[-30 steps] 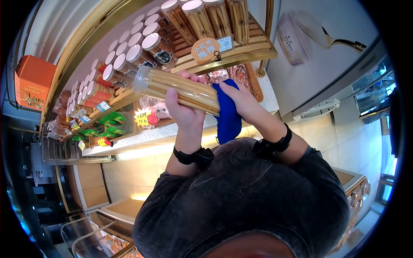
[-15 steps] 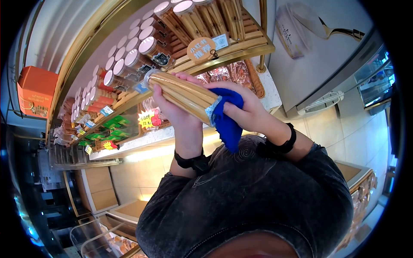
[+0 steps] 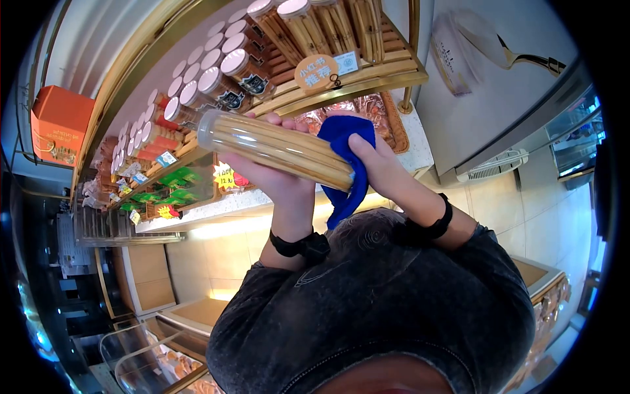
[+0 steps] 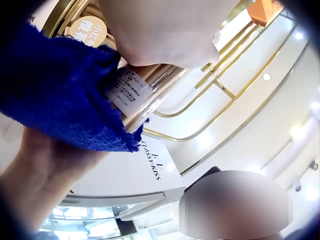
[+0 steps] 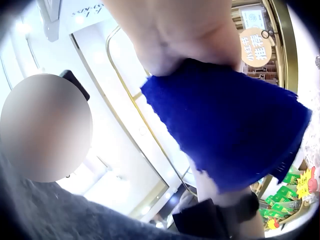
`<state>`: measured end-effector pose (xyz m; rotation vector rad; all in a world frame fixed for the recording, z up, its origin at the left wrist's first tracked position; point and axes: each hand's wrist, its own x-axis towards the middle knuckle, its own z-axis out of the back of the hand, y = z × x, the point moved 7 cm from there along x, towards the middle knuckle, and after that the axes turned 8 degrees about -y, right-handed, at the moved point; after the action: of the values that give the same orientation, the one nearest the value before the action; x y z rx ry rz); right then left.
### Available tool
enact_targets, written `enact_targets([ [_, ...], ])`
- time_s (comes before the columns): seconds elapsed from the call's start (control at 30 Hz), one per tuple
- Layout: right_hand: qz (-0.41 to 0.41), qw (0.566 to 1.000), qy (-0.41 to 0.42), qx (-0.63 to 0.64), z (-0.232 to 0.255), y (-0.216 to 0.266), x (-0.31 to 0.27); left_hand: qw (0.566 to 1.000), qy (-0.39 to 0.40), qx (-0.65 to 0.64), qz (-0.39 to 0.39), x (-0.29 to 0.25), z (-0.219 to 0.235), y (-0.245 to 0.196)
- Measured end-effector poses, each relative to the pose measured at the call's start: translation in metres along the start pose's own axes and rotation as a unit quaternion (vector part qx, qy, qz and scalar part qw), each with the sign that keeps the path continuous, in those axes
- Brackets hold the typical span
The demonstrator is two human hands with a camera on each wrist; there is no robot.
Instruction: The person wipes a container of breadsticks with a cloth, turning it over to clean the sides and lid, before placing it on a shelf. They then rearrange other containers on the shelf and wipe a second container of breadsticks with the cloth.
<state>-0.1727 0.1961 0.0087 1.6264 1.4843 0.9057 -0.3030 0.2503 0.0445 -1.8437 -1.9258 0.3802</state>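
Note:
A clear plastic jar (image 3: 275, 146) packed with long tan sticks lies slantwise in front of the chest in the head view, its pale lid end to the left. My left hand (image 3: 283, 182) grips it from below, with fingertips showing over the far side. My right hand (image 3: 382, 163) pinches a blue cloth (image 3: 348, 133) around the jar's right end, thumb on top. A white printed label (image 4: 131, 92) shows on the jar beside the cloth in the left wrist view. In the right wrist view the cloth hangs spread below my right hand (image 5: 180, 35) and hides the jar.
Ahead is a wooden shelf (image 3: 367, 80) with similar stick jars (image 3: 305, 33) and rows of pink-lidded jars (image 3: 246, 69). A round orange sign (image 3: 316, 72) stands at its edge. Packets in a wicker tray (image 3: 397, 131) sit below. An orange box (image 3: 62, 125) is far left.
The jar has swung flatter, its lid end moving left and its other end right. The cloth, which hung below that end half a second ago, now covers it. Both hands keep their hold.

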Motion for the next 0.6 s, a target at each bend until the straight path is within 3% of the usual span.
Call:
enact_targets([
  [0.03,-0.068,0.996,0.040,-0.038,0.001,-0.006,0.000,1.000,-0.025,-0.003,-0.016,-0.006,0.003,0.002],
  [0.07,-0.069,0.996,0.046,-0.041,-0.001,-0.003,-0.002,0.999,-0.027,-0.006,-0.022,-0.008,0.004,0.004],
  [0.1,0.001,0.987,0.067,-0.144,-0.007,0.009,-0.008,0.999,-0.036,0.022,-0.021,-0.010,0.008,0.008],
  [0.17,0.143,0.925,0.068,-0.345,-0.013,0.018,-0.016,0.996,-0.056,0.069,-0.013,-0.014,0.014,0.018],
  [0.27,0.185,0.909,0.007,-0.373,-0.009,0.010,-0.015,0.987,-0.028,0.159,-0.004,-0.022,0.013,0.031],
  [0.3,0.189,0.916,-0.005,-0.354,-0.009,0.013,-0.016,0.964,0.040,0.252,-0.070,-0.026,0.012,0.033],
  [0.33,0.187,0.914,-0.004,-0.361,-0.009,0.012,-0.016,0.966,0.037,0.245,-0.069,-0.030,0.012,0.037],
  [0.4,0.147,0.964,-0.004,-0.222,-0.003,0.008,-0.011,0.932,0.024,0.331,-0.142,-0.037,0.010,0.038],
  [0.43,0.126,0.979,-0.028,-0.157,-0.006,0.015,-0.011,0.916,0.129,0.345,-0.160,-0.040,0.006,0.039],
  [0.47,0.071,0.988,-0.068,-0.116,-0.001,0.015,-0.009,0.906,0.181,0.354,-0.145,-0.044,0.002,0.043],
  [0.53,0.038,0.993,-0.076,0.083,0.009,0.013,0.003,0.864,0.260,0.395,-0.172,-0.041,0.002,0.045],
  [0.57,0.007,0.990,-0.059,0.125,0.007,0.023,0.003,0.879,0.235,0.378,-0.170,-0.041,0.000,0.042],
  [0.6,-0.028,0.976,-0.039,0.211,0.015,0.019,0.012,0.912,0.133,0.353,-0.160,-0.037,0.003,0.040],
])
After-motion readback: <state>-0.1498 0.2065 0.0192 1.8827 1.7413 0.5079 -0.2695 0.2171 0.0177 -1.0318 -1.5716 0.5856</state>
